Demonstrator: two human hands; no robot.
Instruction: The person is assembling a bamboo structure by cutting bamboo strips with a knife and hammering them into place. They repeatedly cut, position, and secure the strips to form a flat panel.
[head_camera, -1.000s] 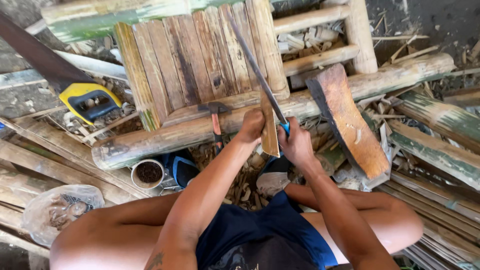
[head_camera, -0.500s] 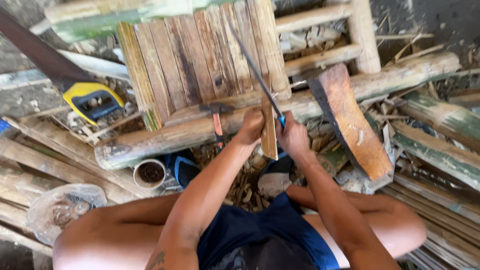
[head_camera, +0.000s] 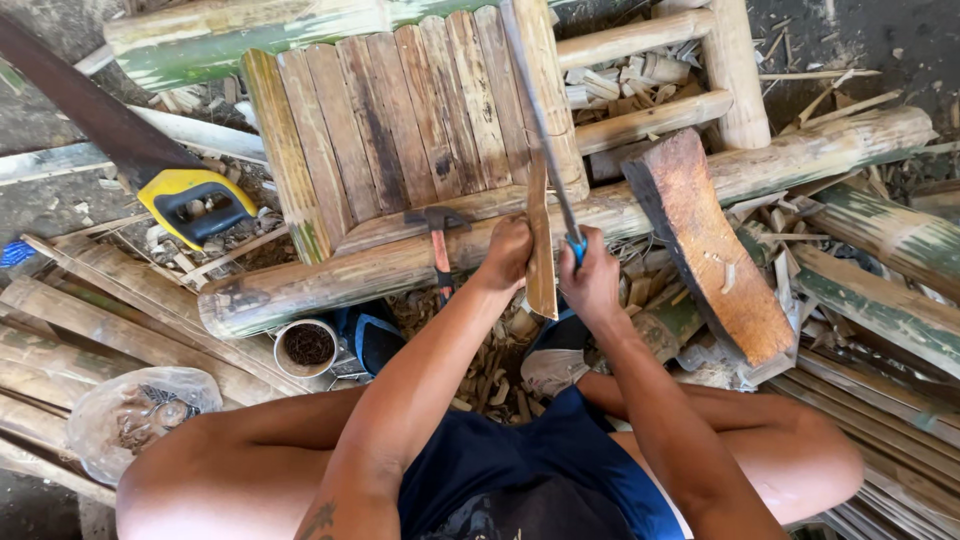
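Observation:
My left hand (head_camera: 507, 252) grips a short flat bamboo strip (head_camera: 541, 285) and holds it upright against a thick bamboo pole (head_camera: 330, 285). My right hand (head_camera: 590, 280) is closed on the blue handle of a long blade (head_camera: 535, 110), whose edge lies along the strip's top. Beyond both hands stands a slatted bamboo panel (head_camera: 400, 120). A hammer (head_camera: 438, 232) with a red handle rests against the pole just left of my left hand.
A yellow-handled hand saw (head_camera: 190, 200) lies at the left. A thick wooden slab (head_camera: 715, 250) leans at the right. A small can (head_camera: 308, 346) and a plastic bag (head_camera: 125, 415) sit near my left knee. Bamboo poles and shavings lie all around.
The blade has swung up to stand steeper over the strip. Both hands stay on the strip and the handle at almost the same place.

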